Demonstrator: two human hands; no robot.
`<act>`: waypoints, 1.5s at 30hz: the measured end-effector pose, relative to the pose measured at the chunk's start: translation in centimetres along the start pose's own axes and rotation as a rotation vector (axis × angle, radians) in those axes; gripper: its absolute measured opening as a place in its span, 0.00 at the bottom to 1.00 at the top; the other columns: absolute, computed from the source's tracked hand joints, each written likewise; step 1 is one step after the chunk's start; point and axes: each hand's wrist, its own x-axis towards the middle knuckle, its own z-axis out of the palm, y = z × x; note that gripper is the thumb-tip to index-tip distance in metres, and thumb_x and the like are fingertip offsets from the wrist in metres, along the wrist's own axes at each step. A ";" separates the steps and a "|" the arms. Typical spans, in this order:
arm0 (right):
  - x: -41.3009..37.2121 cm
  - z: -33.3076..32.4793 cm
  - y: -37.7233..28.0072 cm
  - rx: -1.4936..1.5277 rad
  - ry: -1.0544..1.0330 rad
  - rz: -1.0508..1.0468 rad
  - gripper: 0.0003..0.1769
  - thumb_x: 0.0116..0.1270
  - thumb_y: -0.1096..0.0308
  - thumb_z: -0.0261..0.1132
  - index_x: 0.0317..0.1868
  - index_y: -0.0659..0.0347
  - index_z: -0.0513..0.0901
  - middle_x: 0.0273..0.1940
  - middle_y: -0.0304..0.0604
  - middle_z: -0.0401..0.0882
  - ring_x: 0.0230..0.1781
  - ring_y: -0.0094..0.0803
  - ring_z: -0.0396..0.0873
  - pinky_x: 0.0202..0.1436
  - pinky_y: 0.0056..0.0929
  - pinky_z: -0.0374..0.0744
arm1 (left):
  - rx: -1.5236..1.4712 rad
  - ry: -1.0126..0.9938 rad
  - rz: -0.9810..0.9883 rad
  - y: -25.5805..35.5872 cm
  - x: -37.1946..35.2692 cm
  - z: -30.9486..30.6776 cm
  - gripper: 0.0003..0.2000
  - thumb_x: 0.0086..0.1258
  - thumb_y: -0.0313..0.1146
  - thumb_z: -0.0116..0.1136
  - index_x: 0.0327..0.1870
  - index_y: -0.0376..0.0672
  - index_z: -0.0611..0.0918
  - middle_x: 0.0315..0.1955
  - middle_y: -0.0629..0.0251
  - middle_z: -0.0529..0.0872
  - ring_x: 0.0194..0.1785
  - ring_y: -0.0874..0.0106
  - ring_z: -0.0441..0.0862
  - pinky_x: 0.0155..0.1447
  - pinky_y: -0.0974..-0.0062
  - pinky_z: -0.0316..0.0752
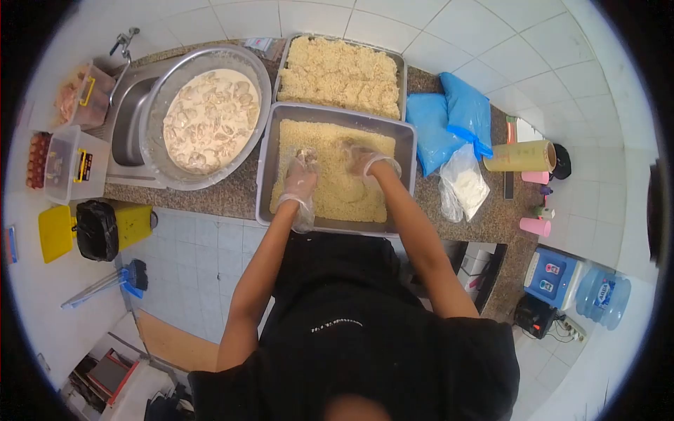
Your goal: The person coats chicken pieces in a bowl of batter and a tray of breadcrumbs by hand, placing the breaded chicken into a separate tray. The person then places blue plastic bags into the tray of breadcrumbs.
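Left hand and right hand press open-palmed into the crumb tray; beside the left hand, the bowl holds many pieces not yet crumbed.

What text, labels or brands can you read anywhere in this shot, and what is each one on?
Nothing can be quoted with confidence.
Label on the water jug: pale lettering on blue, too blurred to read.
Black-and-yellow label on the clear tub left of the sink: too small to read.
White print on the black shirt: too small to read.
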 end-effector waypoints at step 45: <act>16.6 -19.5 -9.0 -0.416 -0.058 -0.222 0.24 0.54 0.59 0.66 0.53 0.52 0.80 0.49 0.50 0.79 0.52 0.44 0.77 0.55 0.43 0.74 | -0.263 0.022 -0.273 -4.8 -1.3 -0.4 0.14 0.69 0.41 0.53 0.51 0.47 0.79 0.49 0.51 0.80 0.54 0.54 0.77 0.57 0.63 0.72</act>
